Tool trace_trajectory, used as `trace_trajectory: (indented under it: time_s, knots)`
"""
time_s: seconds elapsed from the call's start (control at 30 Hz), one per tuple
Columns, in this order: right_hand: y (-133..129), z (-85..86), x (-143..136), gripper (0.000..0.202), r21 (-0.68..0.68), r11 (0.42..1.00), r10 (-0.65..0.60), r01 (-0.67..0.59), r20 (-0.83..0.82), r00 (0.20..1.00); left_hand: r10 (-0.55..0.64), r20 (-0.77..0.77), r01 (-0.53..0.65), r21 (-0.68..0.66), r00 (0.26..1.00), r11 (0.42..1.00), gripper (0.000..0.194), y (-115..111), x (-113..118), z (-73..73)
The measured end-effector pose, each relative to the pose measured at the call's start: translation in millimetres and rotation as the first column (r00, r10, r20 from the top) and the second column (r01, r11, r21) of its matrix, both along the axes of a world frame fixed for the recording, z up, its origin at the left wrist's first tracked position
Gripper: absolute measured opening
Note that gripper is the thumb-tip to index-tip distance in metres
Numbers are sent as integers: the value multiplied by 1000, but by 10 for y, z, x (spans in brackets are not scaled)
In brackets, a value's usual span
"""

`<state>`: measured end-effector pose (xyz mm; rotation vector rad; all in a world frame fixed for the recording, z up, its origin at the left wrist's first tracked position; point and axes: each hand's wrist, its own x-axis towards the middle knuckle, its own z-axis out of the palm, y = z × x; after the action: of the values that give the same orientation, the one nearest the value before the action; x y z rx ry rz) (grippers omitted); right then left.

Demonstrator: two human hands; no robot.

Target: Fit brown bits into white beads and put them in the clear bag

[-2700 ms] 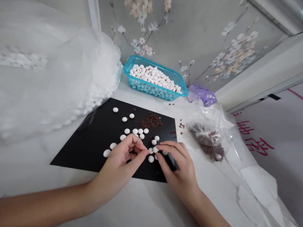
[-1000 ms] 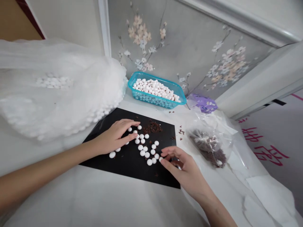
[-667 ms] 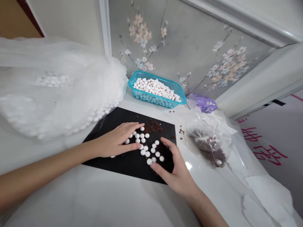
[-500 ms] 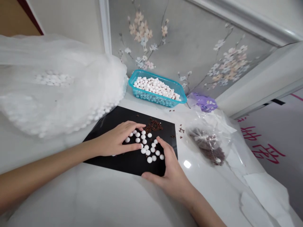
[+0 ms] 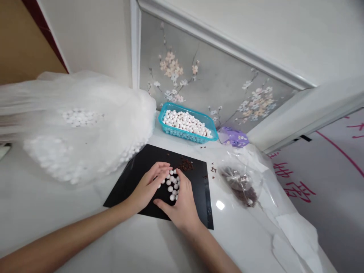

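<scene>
Several white balls (image 5: 170, 189) lie on a black mat (image 5: 195, 204), between my two hands. My left hand (image 5: 149, 185) is at their left side, palm toward them, fingers extended and nothing gripped. On their right, my right hand (image 5: 183, 201) curves with its thumb apart from the fingers, its fingers beside the balls. A small pile of dark reddish-brown bits (image 5: 185, 164) sits on the mat just beyond my fingertips. Some of the balls are hidden behind my hands.
A blue basket (image 5: 188, 137) full of white balls stands by the wall. Left is a large translucent bag (image 5: 93, 144) of white balls. To the right are a purple packet (image 5: 234, 137), a clear bag of brown bits (image 5: 241, 185) and loose bits on the white table (image 5: 227, 235).
My hands have come closer together, and the white balls between them are in a tighter group. The camera view has shifted, showing more wall above the picture panel.
</scene>
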<state>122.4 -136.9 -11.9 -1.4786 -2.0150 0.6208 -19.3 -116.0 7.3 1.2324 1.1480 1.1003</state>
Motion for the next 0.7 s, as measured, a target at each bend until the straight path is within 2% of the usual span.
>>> trace_trajectory:
  time_s: [0.13,0.27,0.37,0.5,0.7]
  knots:
    - [98,44,-107,66,78,997,1,-6,64,998,105,90,-103,-32,990,994,26,-6,-2,9]
    - [216,95,-177,54,126,989,51,-72,157,986,194,102,-190,-49,976,981,24,17,-17,-7]
    - [287,120,-217,43,123,985,88,-118,226,970,253,50,-252,-20,966,967,22,31,-34,-39]
    - [378,155,-270,22,86,982,127,-166,346,930,316,61,-316,-20,947,949,22,47,-73,-76]
    - [496,226,-336,18,78,966,172,-245,511,842,352,13,-351,-33,936,936,22,79,-158,-90]
